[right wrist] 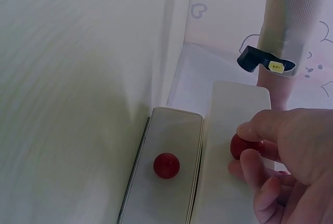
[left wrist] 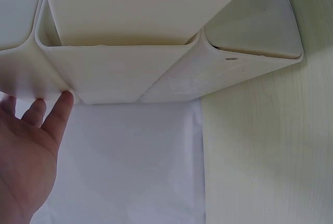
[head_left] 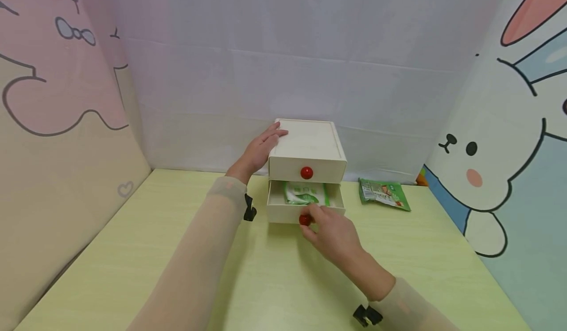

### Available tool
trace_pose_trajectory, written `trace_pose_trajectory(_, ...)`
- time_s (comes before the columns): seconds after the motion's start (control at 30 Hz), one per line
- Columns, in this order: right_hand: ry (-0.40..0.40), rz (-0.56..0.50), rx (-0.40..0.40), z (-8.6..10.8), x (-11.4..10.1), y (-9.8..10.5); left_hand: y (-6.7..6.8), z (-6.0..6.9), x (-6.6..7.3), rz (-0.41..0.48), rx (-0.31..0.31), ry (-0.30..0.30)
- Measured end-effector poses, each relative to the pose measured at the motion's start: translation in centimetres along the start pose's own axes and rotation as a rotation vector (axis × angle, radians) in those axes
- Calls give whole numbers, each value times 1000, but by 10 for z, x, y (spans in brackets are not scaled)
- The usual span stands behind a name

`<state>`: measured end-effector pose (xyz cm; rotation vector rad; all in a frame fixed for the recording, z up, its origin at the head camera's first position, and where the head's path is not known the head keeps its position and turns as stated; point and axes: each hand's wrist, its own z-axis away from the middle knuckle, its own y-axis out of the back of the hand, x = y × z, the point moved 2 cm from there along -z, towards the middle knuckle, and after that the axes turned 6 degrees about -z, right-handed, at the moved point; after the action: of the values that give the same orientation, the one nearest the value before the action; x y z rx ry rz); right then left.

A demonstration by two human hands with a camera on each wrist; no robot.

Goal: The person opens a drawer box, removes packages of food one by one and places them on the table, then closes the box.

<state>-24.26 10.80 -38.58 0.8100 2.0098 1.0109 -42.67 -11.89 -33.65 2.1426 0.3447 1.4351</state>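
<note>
A white drawer cabinet (head_left: 305,139) with red knobs stands against the back of the table. Its middle drawer (head_left: 283,215) is pulled out, and a white-and-green packet (head_left: 305,193) lies inside. My right hand (head_left: 334,232) pinches that drawer's red knob (right wrist: 239,146) between thumb and fingers. The left hand (head_left: 259,151) rests at the cabinet's upper left edge, fingers extended onto the top. In the left wrist view, the left hand's fingertips (left wrist: 63,101) touch the white casing. Another red knob (right wrist: 166,165) is on a closed drawer in the right wrist view.
A green packet (head_left: 384,194) lies on the pale green table (head_left: 186,252), right of the cabinet. White cloth (head_left: 212,100) hangs close behind. Panels with cartoon animals stand at left and right. Both wrists wear black straps (head_left: 367,315).
</note>
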Motion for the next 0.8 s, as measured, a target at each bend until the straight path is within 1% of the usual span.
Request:
trace_pose_trajectory(0.43, 2, 13, 21, 5, -2, 1, 1, 0, 0, 2, 4, 0)
trace_pose_trajectory(0.8, 14, 21, 34, 10, -5, 1, 1, 1, 0, -15, -9, 7)
